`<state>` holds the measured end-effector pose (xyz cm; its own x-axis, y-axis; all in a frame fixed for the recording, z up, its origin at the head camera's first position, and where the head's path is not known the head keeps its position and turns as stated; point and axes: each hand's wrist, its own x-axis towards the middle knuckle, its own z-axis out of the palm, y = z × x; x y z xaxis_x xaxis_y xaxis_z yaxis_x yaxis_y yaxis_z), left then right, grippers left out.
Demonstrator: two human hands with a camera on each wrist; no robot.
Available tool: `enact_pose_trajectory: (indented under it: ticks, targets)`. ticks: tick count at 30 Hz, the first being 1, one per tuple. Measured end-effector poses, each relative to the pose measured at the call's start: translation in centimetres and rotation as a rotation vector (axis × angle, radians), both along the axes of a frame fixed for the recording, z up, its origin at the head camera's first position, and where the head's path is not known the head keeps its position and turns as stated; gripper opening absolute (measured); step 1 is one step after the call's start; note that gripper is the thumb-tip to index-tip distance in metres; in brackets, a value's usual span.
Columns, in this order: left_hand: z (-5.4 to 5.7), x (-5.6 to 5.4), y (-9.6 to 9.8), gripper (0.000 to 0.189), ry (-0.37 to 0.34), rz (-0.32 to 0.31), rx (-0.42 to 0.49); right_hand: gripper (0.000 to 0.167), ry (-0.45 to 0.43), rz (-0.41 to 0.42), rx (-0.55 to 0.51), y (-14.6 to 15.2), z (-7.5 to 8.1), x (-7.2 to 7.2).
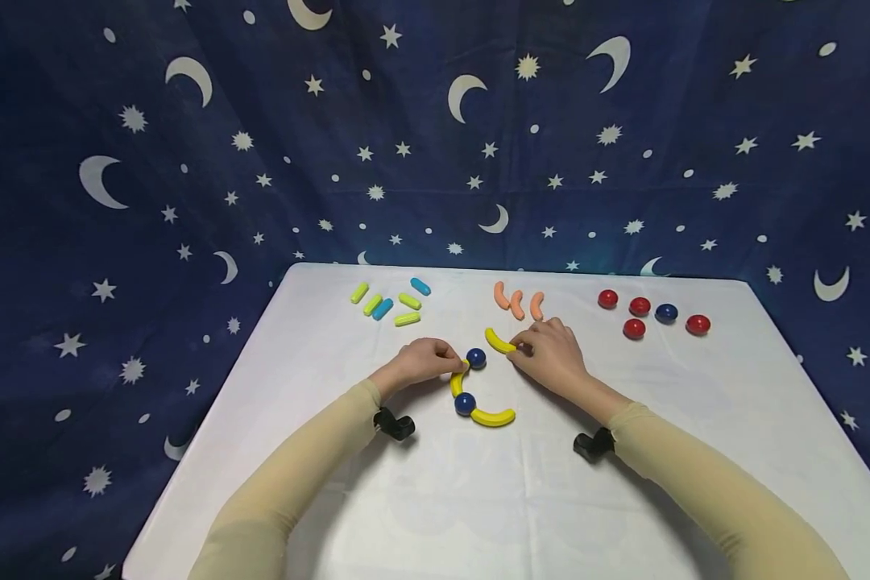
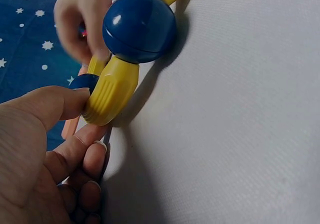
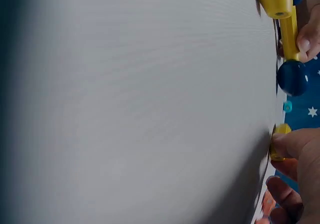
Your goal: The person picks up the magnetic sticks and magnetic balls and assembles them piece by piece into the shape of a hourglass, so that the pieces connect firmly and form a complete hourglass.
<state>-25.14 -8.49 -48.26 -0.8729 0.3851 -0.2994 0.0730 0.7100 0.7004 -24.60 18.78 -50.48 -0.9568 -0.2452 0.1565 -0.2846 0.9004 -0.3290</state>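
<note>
My left hand [image 1: 424, 361] pinches a curved yellow piece [image 2: 114, 91] between thumb and fingers. Blue balls sit at both its ends: a nearer blue ball [image 1: 465, 403] and a farther blue ball [image 1: 476, 358]. From the nearer ball a second curved yellow piece [image 1: 493, 418] runs off to the right. My right hand [image 1: 551, 354] pinches the right end of a separate curved yellow piece [image 1: 498, 340], just beyond the farther ball and apart from it. In the right wrist view, thumb and fingers [image 3: 290, 143] close on that separate piece.
At the back left of the white table [image 1: 435, 515] lie several short green sticks [image 1: 408, 319] and two blue sticks [image 1: 420, 286]. Three curved orange pieces [image 1: 517, 304] lie back centre. Several red balls [image 1: 634, 329] and another blue ball [image 1: 666, 313] rest back right. A starry curtain [image 1: 406, 121] hangs behind.
</note>
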Motion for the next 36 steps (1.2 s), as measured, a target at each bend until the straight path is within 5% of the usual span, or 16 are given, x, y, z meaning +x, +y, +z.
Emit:
enact_pose_trajectory:
  ticks: [11,16,21,31,36]
  targets:
    - [0.0,0.0,-0.2,0.027,-0.032,0.005,0.012,0.03,-0.039,0.077,-0.017,4.6,0.1,2.8]
    - [-0.1,0.0,-0.2,0.027,-0.023,0.002,0.017,0.042,-0.064,0.109,-0.067,3.8,0.0,2.5]
    - [-0.1,0.0,-0.1,0.028,-0.021,-0.002,0.023,0.037,-0.101,0.123,-0.099,2.7,0.2,2.1]
    - [0.0,-0.1,0.0,0.028,-0.003,-0.017,0.012,0.032,-0.317,0.038,-0.312,2.5,0.5,1.7]
    - [-0.1,-0.1,-0.1,0.027,-0.013,-0.015,0.017,0.028,-0.333,0.004,-0.337,2.8,0.5,1.5]
